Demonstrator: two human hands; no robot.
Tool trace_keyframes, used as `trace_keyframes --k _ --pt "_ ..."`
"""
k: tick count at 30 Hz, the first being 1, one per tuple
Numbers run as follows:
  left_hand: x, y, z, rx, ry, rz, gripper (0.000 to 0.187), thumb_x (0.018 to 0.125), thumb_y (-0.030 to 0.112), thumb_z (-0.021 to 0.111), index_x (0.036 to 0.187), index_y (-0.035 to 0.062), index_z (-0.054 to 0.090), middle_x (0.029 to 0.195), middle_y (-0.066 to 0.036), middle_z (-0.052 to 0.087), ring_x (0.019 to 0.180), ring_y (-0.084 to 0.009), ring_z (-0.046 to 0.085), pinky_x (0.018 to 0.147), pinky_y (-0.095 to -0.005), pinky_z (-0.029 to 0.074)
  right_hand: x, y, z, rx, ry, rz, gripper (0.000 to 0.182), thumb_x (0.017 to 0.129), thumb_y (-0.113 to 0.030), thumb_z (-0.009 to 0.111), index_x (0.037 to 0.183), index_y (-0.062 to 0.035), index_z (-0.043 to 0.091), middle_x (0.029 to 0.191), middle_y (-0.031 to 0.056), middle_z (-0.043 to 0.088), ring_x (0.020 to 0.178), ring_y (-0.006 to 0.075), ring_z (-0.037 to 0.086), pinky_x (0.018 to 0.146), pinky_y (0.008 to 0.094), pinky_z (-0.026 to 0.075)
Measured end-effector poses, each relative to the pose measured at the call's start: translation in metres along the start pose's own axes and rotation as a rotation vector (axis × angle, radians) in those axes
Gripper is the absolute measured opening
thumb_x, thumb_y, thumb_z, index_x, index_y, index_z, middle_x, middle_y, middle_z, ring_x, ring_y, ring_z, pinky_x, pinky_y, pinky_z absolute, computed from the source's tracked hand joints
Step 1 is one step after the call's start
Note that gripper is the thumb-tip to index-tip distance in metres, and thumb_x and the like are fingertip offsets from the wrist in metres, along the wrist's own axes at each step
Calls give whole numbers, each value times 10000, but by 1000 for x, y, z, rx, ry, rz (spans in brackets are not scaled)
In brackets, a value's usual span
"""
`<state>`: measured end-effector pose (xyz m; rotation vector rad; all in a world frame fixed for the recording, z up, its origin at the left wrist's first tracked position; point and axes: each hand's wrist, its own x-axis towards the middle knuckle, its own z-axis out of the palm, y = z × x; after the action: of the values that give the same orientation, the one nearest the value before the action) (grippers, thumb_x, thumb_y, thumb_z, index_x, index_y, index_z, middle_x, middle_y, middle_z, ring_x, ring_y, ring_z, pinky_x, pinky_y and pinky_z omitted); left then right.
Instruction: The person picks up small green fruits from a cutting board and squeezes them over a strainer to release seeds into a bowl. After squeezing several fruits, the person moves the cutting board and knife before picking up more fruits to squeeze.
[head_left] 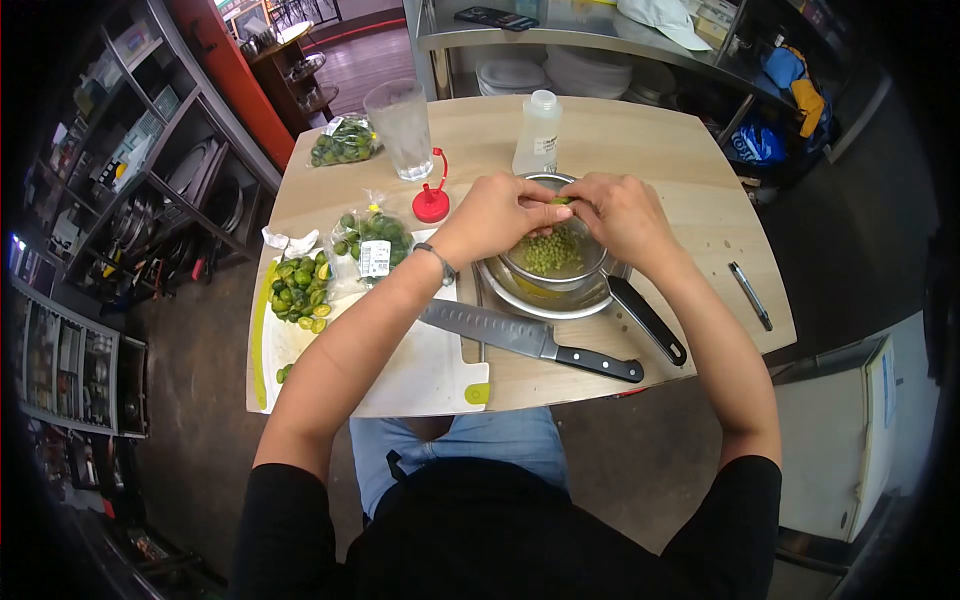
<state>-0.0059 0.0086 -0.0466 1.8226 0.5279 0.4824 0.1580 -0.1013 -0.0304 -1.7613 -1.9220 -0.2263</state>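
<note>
Between the fingertips of my left hand (497,215) and my right hand (622,213) is a small green lime (562,201), mostly covered by the fingers. Both hands are closed on it above a metal strainer (592,272). Greenish seeds (550,252) lie in the mesh. The strainer rests over a metal bowl (545,306) with yellowish liquid showing, its black handle (646,318) pointing toward the lower right. A large knife (492,328) lies below the bowl, its blade over the white cutting board (410,375). Small limes (298,285), some cut, are piled on the board's left.
Behind my left arm are a bag of limes (372,240), a red nozzle cap (431,204), a clear glass (401,130) and another lime bag (343,142). A translucent bottle (539,135) stands behind the strainer. A pen (750,296) lies at right.
</note>
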Motion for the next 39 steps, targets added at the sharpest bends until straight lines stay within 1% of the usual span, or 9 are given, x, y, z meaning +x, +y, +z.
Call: trace_keyframes --k 10,13,15,18,20,23,30,32,39 --pt "4 9 -6 121 -64 -55 310 837 163 766 1044 -57 697 807 -71 714 719 -81 647 654 -248 524 2 -6 -2 -15 -3 -59 178 810 -142 649 958 -111 743 840 125 704 750 329 665 680 440 532" --pt "1 12 1 421 -14 74 231 812 132 756 973 -30 717 766 -161 706 689 -181 685 642 -313 524 4 -8 -4 -50 -75 -28 188 798 -118 664 968 -95 741 850 147 700 766 340 660 702 437 528" --pt "1 6 8 623 61 340 153 795 80 713 913 -17 722 774 -252 659 705 -347 671 657 -397 519 4 -8 -4 -66 -130 10 188 792 -99 679 970 -80 738 872 158 699 790 346 656 728 430 525" --pt "4 -1 13 713 79 389 110 796 53 672 858 -30 708 808 -272 636 750 -433 623 688 -448 515 3 -4 -3 -105 -168 19 187 793 -90 671 967 -70 737 852 177 693 782 358 654 733 438 525" --pt "6 -6 15 747 77 408 101 796 41 657 856 -30 698 798 -257 644 755 -423 632 698 -454 516 0 1 1 -133 -112 -57 113 817 -117 636 875 -78 725 710 178 661 706 351 664 652 452 534" --pt "9 -14 17 764 79 454 114 783 11 631 879 -26 679 802 -236 655 778 -410 641 719 -462 517 -2 0 -3 -114 -145 -30 88 815 -103 647 854 -55 709 698 191 651 707 354 664 652 453 535" --pt "12 -8 14 736 111 583 165 725 -58 593 877 -13 639 844 -208 655 854 -381 640 774 -452 519 -2 -1 -8 -105 -139 -30 85 790 -78 682 834 -6 678 709 203 648 722 373 661 653 455 534" --pt "13 -9 12 740 108 584 167 729 -59 590 883 -18 638 862 -207 654 873 -377 637 785 -449 518 -1 -2 -10 -119 -218 16 157 827 -44 617 948 -13 712 827 206 675 772 385 647 721 453 518" --pt "8 0 15 757 107 521 174 740 -61 587 909 -51 625 917 -215 645 913 -374 634 805 -435 523 1 -9 -13 -100 -162 67 117 823 -54 627 904 -10 699 822 194 677 759 383 646 717 450 520"
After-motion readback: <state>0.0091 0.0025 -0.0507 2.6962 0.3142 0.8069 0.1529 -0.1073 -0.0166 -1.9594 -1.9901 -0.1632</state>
